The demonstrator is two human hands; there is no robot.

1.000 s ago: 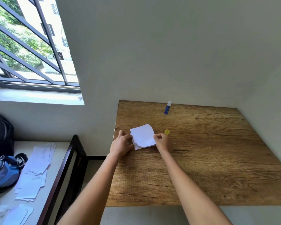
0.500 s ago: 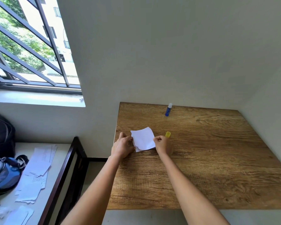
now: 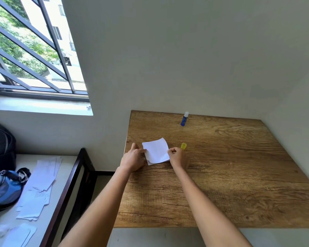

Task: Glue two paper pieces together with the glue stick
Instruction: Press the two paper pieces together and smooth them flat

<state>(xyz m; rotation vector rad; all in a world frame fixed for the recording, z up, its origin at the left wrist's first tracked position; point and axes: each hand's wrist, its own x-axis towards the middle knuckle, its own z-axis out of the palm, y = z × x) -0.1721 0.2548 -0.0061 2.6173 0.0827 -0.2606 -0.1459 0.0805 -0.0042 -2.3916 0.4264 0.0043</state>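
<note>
Two white paper pieces [image 3: 156, 151] lie stacked near the left edge of the wooden table [image 3: 230, 175]; the lower piece peeks out along the left and bottom edges. My left hand [image 3: 133, 157] rests at the stack's left side, its fingers pinching the paper's left edge. My right hand [image 3: 177, 156] has curled fingers and pinches the right edge of the top sheet. The blue glue stick [image 3: 184, 118] stands uncapped at the table's far edge, well beyond both hands. Its yellow cap [image 3: 183, 146] sits just behind my right hand.
Walls close off the table at the back and right. A dark wooden frame [image 3: 70, 189] stands left of the table, beside a white surface with loose papers [image 3: 41, 186], a blue bag [image 3: 4, 189] and a black backpack [image 3: 0, 147]. A barred window [image 3: 30, 50] is at upper left.
The curled top sheet has been flattened down onto the lower piece. Both hands stay at the paper's edges; the view shifted slightly.
</note>
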